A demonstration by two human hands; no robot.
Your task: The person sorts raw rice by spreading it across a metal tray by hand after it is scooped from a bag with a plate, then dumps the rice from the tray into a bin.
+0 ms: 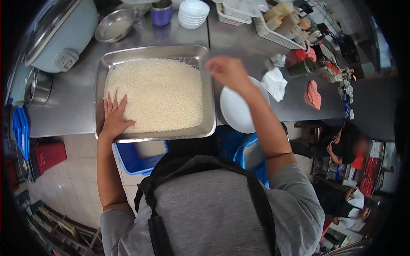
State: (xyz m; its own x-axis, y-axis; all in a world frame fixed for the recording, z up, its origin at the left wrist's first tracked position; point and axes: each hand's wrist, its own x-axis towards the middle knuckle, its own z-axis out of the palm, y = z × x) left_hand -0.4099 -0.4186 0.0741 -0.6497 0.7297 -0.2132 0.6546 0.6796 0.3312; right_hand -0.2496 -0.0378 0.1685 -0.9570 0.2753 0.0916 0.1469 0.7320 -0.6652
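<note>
A wide steel tray [210,106] filled with white rice grains [158,94] sits on the counter in front of me. My left hand [114,118] lies on the rice at the tray's left side, open with its fingers spread. Over the tray's right rim hovers my right hand [228,71], its fingers curled and pinched together; whatever may be between them is too small to make out. Below my right forearm, a white bowl [237,112] stands beside the tray, partly hidden by that arm.
At the back stand a large cooker [64,38], a steel bowl [114,26], a purple cup [161,13] and stacked white bowls [193,15]. A white basket [277,34] holds bottles. Crumpled tissue [274,83] and a pink cloth [313,94] lie right. Below is a blue bin [141,160]. Other people are at right.
</note>
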